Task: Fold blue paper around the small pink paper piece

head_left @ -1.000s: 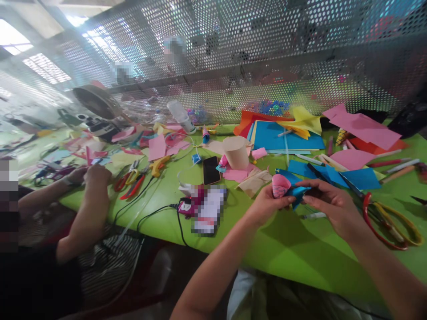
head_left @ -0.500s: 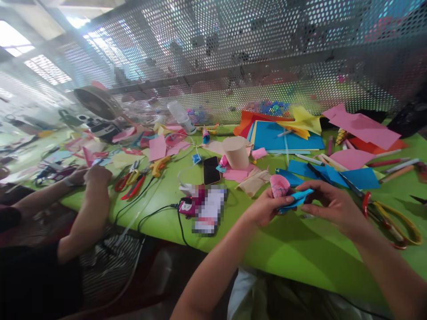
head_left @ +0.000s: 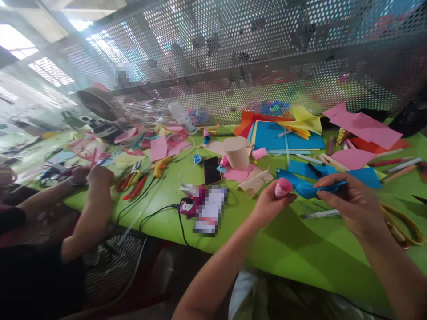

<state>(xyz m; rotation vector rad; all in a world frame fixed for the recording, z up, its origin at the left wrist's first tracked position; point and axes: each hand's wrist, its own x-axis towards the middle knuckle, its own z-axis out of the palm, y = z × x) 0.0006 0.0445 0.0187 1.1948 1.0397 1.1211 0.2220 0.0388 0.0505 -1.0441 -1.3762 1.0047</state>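
My left hand (head_left: 266, 205) is closed round a pink paper cone (head_left: 283, 187), its wider end tilted up. To its right, my right hand (head_left: 358, 202) pinches a small piece of blue paper (head_left: 334, 187) between thumb and fingers, apart from the cone. More blue paper (head_left: 303, 189) lies on the table behind and between the hands. Below the right fingers lies a white pen (head_left: 322, 214). Yellow-handled scissors (head_left: 405, 222) are partly hidden behind my right hand.
On the green table (head_left: 273, 258) stands a beige cylinder (head_left: 236, 152). Nearby are a dark phone (head_left: 212, 170), a phone with a blurred screen (head_left: 210, 211), a yellow glue gun (head_left: 162, 166) and pliers (head_left: 134, 188). Stacked coloured paper (head_left: 273, 135) lies behind. At left, another person's arms (head_left: 90, 209) are at work.
My right hand has moved right with the blue paper, away from the left hand. The left hand keeps the pink cone, now turned slightly. The white pen has come into view.
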